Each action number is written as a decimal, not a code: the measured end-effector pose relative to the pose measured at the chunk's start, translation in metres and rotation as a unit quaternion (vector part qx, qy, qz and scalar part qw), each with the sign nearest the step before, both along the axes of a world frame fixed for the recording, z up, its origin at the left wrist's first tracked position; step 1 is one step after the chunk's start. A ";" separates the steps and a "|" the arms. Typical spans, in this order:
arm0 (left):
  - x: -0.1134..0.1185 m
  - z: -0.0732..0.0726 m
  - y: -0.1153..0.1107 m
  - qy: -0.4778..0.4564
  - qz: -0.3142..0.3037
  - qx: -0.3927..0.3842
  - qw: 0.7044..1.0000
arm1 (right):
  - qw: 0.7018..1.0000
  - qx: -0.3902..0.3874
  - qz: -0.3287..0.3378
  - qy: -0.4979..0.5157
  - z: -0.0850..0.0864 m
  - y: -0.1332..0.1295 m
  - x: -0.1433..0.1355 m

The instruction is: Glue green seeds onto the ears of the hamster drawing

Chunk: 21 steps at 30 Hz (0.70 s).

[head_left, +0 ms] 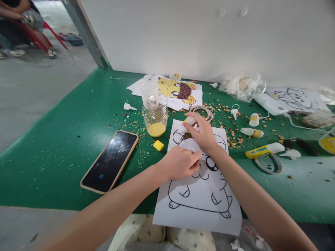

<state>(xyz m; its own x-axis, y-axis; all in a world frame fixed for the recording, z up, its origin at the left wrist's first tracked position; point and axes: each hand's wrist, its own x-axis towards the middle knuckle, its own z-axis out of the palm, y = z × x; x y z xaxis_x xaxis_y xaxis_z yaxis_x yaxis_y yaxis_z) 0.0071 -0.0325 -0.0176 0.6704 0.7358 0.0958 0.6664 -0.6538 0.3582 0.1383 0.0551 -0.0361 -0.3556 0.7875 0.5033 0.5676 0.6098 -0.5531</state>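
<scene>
A white sheet (pixel 206 221) with a black-outlined cartoon animal lies at the table's front edge. My left hand (pixel 181 162) rests over the drawing's face, its fingers curled and closed; whatever may be in them is hidden. Above the drawing's head, my right hand (pixel 202 134) grips a small white glue bottle (pixel 188 121) between thumb and fingers. Just below that bottle, dark green grains (pixel 186 135) cover a small patch of the head. A yellow cap (pixel 158 145) lies left of the sheet, near a clear plastic jar (pixel 157 122) with yellow grains at its bottom.
A phone (pixel 110 162) lies at the left. Behind are a finished-looking picture (pixel 170 89) and crumpled plastic (pixel 243 86). Glue bottles (pixel 252 132), a glue stick (pixel 264 150), a tape ring (pixel 269 165) and scattered grains lie right. Someone sits far left, with legs (pixel 39 35) visible.
</scene>
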 end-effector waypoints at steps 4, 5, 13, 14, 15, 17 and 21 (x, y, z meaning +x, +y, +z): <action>0.000 -0.001 0.000 0.007 0.005 0.000 1.000 | 0.999 0.025 0.017 -0.022 0.004 0.000 0.001; 0.000 -0.002 0.000 0.008 0.008 0.003 1.000 | 0.999 0.031 0.027 -0.031 0.005 0.000 0.002; 0.002 -0.003 0.000 0.015 0.020 0.018 1.000 | 0.994 0.015 0.084 -0.062 0.014 -0.002 0.005; 0.002 -0.003 0.000 0.014 0.020 0.018 1.000 | 0.994 0.004 0.088 -0.057 0.015 -0.002 0.006; 0.002 -0.003 0.000 0.014 0.019 0.018 1.000 | 0.994 -0.006 0.093 -0.053 0.017 -0.002 0.007; 0.002 -0.003 0.000 0.012 0.018 0.018 1.000 | 0.993 -0.019 0.105 -0.048 0.021 -0.002 0.009; 0.002 -0.003 0.000 0.011 0.019 0.015 1.000 | 0.988 -0.026 0.138 -0.057 0.026 -0.002 0.014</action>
<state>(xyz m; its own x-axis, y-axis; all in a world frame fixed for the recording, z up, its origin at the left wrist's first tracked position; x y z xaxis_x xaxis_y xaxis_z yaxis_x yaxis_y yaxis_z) 0.0091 -0.0324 -0.0204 0.6437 0.7583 0.1030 0.6992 -0.6375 0.3237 0.1520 0.0535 -0.0099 -0.6134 0.6757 0.4089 0.4435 0.7231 -0.5296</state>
